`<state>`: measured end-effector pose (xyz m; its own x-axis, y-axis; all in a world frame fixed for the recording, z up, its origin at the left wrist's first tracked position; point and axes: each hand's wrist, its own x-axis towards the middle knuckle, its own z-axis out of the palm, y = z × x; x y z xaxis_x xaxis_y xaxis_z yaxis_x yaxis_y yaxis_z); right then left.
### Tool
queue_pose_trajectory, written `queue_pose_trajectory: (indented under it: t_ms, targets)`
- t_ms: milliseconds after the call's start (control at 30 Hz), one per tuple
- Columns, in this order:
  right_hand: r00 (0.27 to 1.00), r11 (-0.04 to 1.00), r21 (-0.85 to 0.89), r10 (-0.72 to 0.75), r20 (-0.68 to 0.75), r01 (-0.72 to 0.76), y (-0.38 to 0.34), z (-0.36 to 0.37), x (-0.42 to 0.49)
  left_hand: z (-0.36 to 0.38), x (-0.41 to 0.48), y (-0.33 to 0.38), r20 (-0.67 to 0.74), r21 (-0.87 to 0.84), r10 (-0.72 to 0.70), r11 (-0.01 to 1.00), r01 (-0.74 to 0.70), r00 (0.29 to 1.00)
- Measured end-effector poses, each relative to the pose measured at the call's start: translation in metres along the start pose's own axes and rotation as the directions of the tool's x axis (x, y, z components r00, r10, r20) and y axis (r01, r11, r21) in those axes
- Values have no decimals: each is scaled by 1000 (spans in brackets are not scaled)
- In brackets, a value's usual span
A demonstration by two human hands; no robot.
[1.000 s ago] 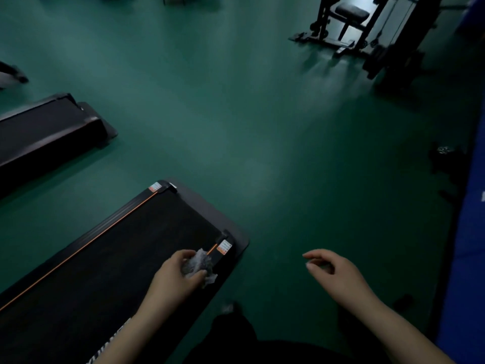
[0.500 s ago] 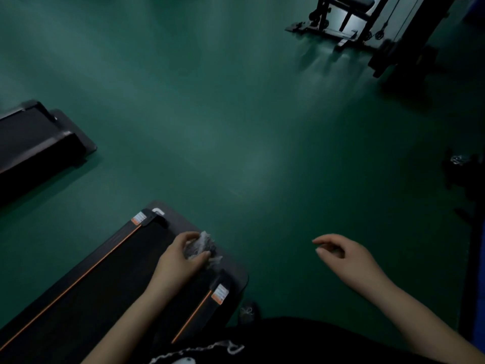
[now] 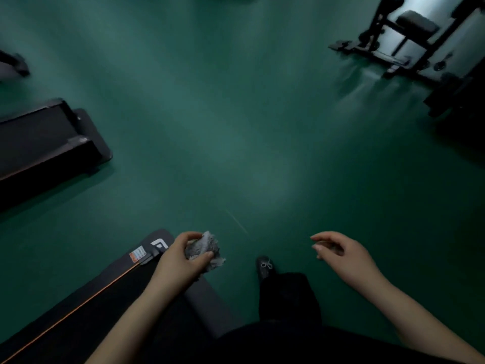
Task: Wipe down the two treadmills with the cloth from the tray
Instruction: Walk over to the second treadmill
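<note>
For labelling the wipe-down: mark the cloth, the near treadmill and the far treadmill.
cloth point(image 3: 204, 246), head view, middle of the crumpled grey wad.
near treadmill point(image 3: 89, 327), head view, on its dark belt.
far treadmill point(image 3: 34, 137), head view, on its dark belt.

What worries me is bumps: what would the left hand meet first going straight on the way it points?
Nothing close: the left hand, gripping the cloth, points past the end of the treadmill over bare floor; depth unclear.

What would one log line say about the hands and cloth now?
left hand: grips crumpled cloth by near treadmill end | right hand: open, holds nothing | far treadmill: no hand on it
</note>
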<state>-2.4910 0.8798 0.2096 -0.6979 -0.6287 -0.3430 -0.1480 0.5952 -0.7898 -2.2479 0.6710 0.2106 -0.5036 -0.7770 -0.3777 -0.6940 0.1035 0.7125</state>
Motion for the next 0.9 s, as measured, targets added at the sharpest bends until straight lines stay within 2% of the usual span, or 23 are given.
queue_pose_trajectory:
  t_ms: [167,400,600,733,900]
  targets:
    - [981,991,-86,-84,174,100,-59,-3,145,-24,92,36,-102,-110,-160,983,148,982]
    - [881,941,-115,-250,401,319,-200,38,296,-103,171,58,-314,-246,-296,943,224,902]
    - [761,903,-115,-273,589,413,-288,144,366,-163,200,5,-396,-413,-521,836,361,756]
    - [691,878,-148,-245,680,456,-339,229,407,-212,237,-43,-406,-495,-606,775,393,684]
    - [674,861,-132,-280,684,491,-427,324,456,-304,298,-82,-425,-526,-640,750,400,641]
